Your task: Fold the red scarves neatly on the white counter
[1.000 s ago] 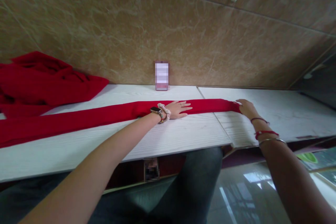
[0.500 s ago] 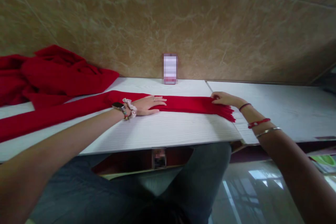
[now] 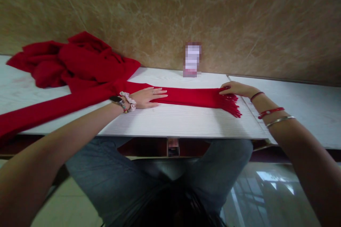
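Note:
A long red scarf [image 3: 191, 97] lies across the white table, folded into a narrow strip with a fringe at its right end. My left hand [image 3: 147, 97] rests flat on the strip, fingers stretched out to the right. At the fringed end, my right hand [image 3: 231, 88] pinches the scarf's far corner between thumb and fingers. To the left the strip runs on past my left wrist and hangs over the table's front edge. More red cloth [image 3: 87, 60] is heaped by the wall; whether it joins the strip I cannot tell.
A phone [image 3: 192, 58] with a blurred screen leans against the brown marbled wall [image 3: 149, 14]. The white table [image 3: 165, 122] has a seam on its right side. My knees [image 3: 231, 152] are under its front edge, above a shiny tiled floor [image 3: 250, 198].
My view has shifted, showing more of the heaped cloth on the left. Both hands keep their places on the scarf, and the fringe looks more spread out below my right hand.

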`<state>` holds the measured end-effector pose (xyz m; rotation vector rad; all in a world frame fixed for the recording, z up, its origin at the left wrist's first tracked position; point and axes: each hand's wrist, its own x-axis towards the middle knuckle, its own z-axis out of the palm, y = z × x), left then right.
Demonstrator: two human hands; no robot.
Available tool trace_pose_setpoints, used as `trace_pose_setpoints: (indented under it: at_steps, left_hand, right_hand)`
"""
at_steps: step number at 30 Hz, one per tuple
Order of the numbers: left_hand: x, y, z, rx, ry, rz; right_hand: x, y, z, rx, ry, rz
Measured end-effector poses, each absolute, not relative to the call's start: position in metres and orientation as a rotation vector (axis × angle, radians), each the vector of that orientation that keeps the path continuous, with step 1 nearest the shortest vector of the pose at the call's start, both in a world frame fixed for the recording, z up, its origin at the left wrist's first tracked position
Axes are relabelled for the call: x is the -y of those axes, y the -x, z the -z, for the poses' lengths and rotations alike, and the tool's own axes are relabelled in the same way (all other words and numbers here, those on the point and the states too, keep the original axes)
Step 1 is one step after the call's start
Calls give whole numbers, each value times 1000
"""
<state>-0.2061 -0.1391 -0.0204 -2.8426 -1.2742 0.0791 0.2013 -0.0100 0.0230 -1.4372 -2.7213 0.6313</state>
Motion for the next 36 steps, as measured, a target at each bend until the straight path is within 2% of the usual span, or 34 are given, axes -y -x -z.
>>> trace_pose_setpoints:
  at_steps: [3,6,10,14,15,21,25,29,36]
  left_hand:
    - [148,206,14,1339,2727,-86]
    - [173,222,1,1511,2480,11]
    - [222,274,-6,1983,1932,143]
    - [258,333,9,2702,1524,-186]
    - [263,345,14,2751,1526,-218]
    - [261,364,21,2634,1704,-241]
    - [264,356,12,2328,2005,-168]
    - [283,381,7,2030,2156,-110]
    - [331,486,11,2269,2013,-227]
  right_hand:
    - [13,-199,-16,2647,1525,-242]
    - [31,-171,-5,2630,1259,141]
    - [64,-102,12,2730,824,114]
    - [78,-47,30,2880,576,16]
    - [78,-40,33,2907,547,5]
    - [65,-57,41,2942,550,-25]
    - [50,-97,39,2934,670,-215]
    - [35,-116,35,2856,769,-396]
    - [75,-53,33,2988,584,-194]
